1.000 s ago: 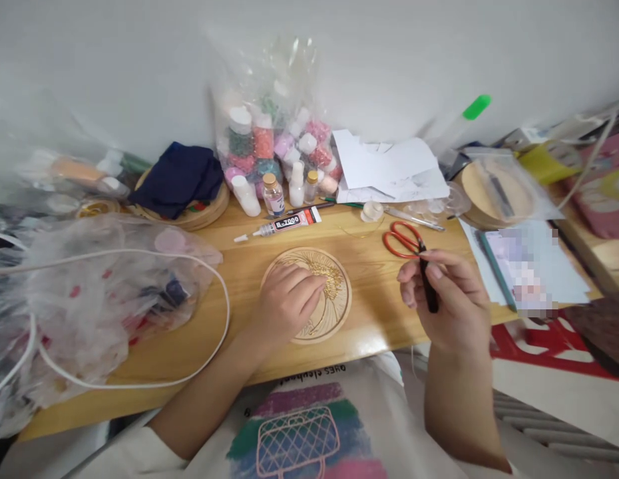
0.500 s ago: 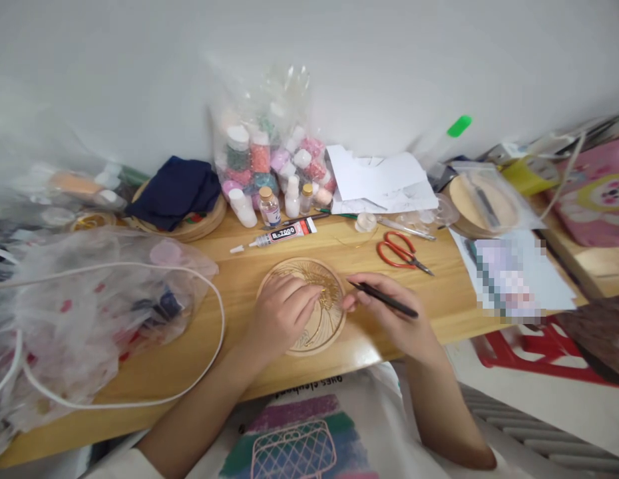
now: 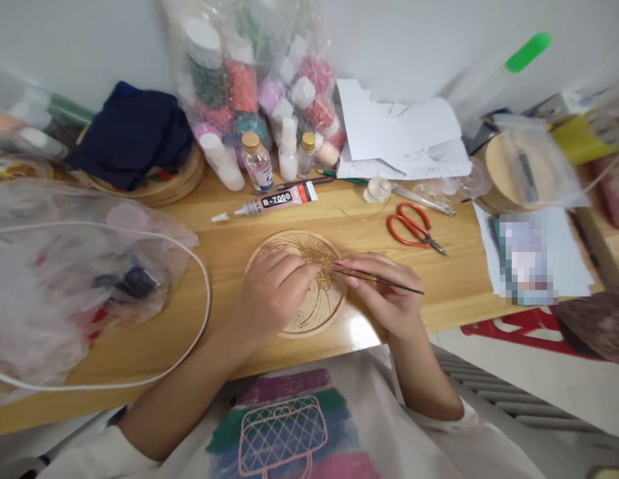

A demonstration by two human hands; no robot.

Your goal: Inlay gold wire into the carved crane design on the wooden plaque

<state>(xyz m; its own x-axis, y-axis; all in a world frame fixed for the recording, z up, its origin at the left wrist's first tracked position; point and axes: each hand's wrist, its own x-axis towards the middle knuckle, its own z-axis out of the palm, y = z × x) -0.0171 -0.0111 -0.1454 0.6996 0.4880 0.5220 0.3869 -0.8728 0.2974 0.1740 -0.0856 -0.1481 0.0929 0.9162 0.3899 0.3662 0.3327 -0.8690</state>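
A round wooden plaque lies on the table, with a line pattern and fine gold wire worked across it. My left hand rests over the plaque's left side, thumb and fingers pinched together near its centre. Whatever sits between those fingertips is too small to make out. At the right rim, my right hand grips dark slim tweezers. Their tips point left, close to the left fingertips and just over the gold wire. The middle of the pattern is partly covered by my hands.
Behind the plaque lie a glue tube, small bottles and bagged jars. Red-handled pliers or scissors and a clear spool sit to the right. A plastic bag and white cable occupy the left.
My right hand has moved left, bringing the tweezers' tips over the plaque beside my left fingertips. My left hand stays in its pinch. The view has tilted downward and closer.
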